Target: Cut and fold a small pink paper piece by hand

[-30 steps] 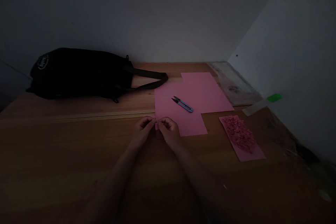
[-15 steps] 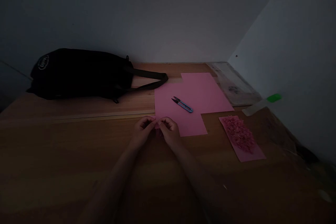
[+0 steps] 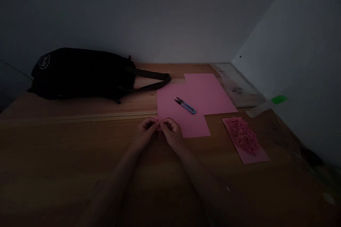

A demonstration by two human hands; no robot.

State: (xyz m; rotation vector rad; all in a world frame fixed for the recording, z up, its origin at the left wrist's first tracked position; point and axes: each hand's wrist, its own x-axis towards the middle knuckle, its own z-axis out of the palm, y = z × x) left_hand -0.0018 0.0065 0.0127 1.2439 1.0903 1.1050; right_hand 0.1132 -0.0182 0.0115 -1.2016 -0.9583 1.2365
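My left hand (image 3: pixel 146 130) and my right hand (image 3: pixel 172 132) meet above the table, thumbs and fingertips pinched together. Between them is a small piece of pink paper (image 3: pixel 161 134), mostly covered by my fingers. Just beyond my right hand lie larger pink paper sheets (image 3: pixel 210 94), overlapping. Blue-handled thread snips (image 3: pixel 185 105) rest on them, their dark blades pointing up and left. To the right, a heap of crinkled pink paper bits (image 3: pixel 242 134) sits on a pink paper strip (image 3: pixel 255 158).
A black bag (image 3: pixel 82 74) lies along the back left, its strap (image 3: pixel 153 75) reaching the pink sheets. At the right are a clear plastic sheet (image 3: pixel 237 85) and a translucent item with a green end (image 3: pixel 278 99). Walls bound the wooden table (image 3: pixel 66 156) behind and right.
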